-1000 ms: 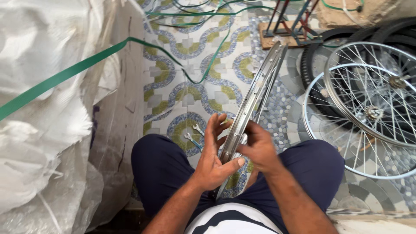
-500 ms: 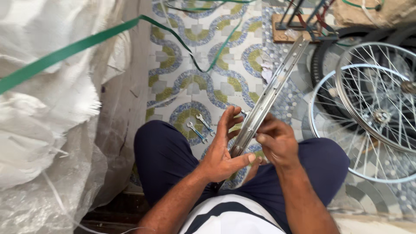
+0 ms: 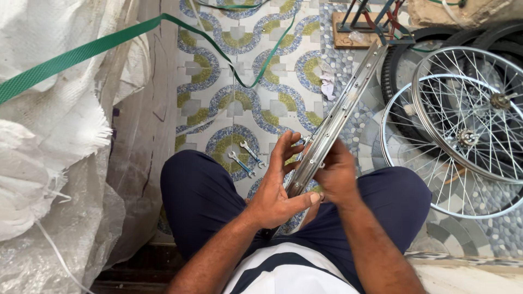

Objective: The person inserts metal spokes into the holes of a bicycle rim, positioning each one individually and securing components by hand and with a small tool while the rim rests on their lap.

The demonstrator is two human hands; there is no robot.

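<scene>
A shiny metal bicycle wheel rim [image 3: 344,103] stands on edge between my knees, running from my lap up towards the far right. My left hand [image 3: 277,188] cups its near side, thumb pressed under the rim and fingers spread. My right hand [image 3: 336,175] grips the rim from the right, fingers curled over its inner channel. Whether a small part sits under my right fingers is hidden. Two small spanners [image 3: 246,158] lie on the patterned tile floor [image 3: 239,87] just beyond my left knee.
Two spoked wheels [image 3: 463,130] and black tyres [image 3: 397,65] lie stacked on the floor at the right. A white woven sack with a green strap [image 3: 81,54] fills the left side. A metal stand on a wooden base [image 3: 370,24] is at the top.
The rim has shifted slightly right and tilted more in view as my head moved. My left hand's fingers have opened wider along the rim; the right hand stays clasped on it.
</scene>
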